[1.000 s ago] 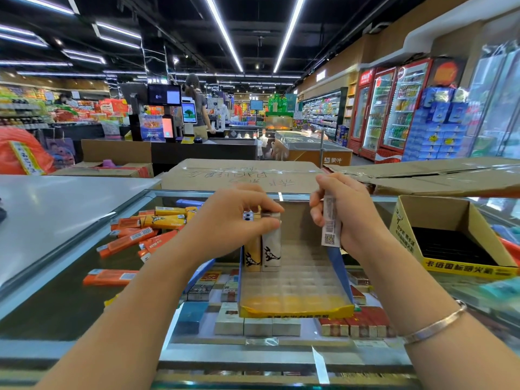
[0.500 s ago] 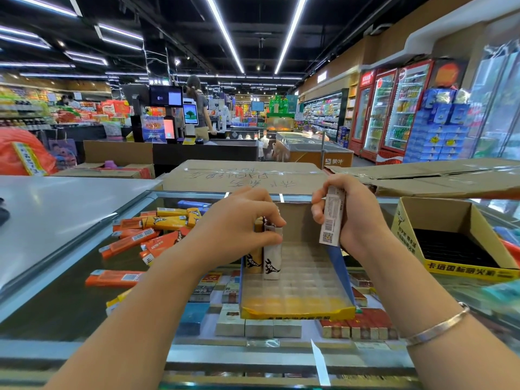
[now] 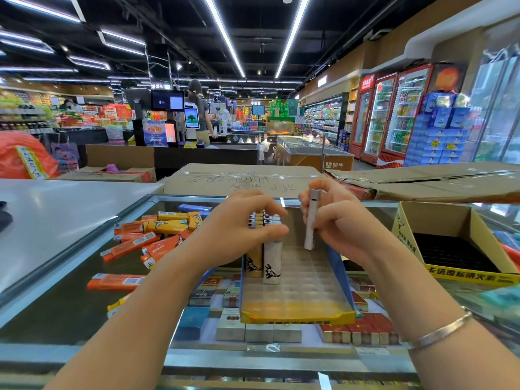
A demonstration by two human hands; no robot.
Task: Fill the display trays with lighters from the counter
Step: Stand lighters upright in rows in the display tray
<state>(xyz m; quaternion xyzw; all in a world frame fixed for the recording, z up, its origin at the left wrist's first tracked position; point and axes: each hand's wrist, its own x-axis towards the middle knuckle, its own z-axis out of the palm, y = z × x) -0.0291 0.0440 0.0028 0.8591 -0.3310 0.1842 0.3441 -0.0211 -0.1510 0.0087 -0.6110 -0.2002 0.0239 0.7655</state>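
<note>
— Lighters (image 3: 140, 243) lie loose in an orange and yellow heap on the glass worktop (image 3: 70, 305), over at the left. What's changed?

— The left hand (image 3: 239, 229) was pushing lighters down a moment ago; now its fingers curl over the tops of the standing lighters (image 3: 264, 263) at the back left corner of the tray (image 3: 298, 316), steadying them. The right hand (image 3: 337, 223) has turned its white lighter (image 3: 311, 220) edge-on, so the barcode no longer shows, and pinches it upright just above the next slot.

— So another one goes in?

— I'd judge so. Most of the tray is bare.

— Any writing?

— A leaping-animal logo on the standing pair, its word too small to read. Handwriting on the cardboard (image 3: 239, 181) behind, illegible. Yellow Chinese print along the box (image 3: 455, 249) at right; I can't make it out.
</note>
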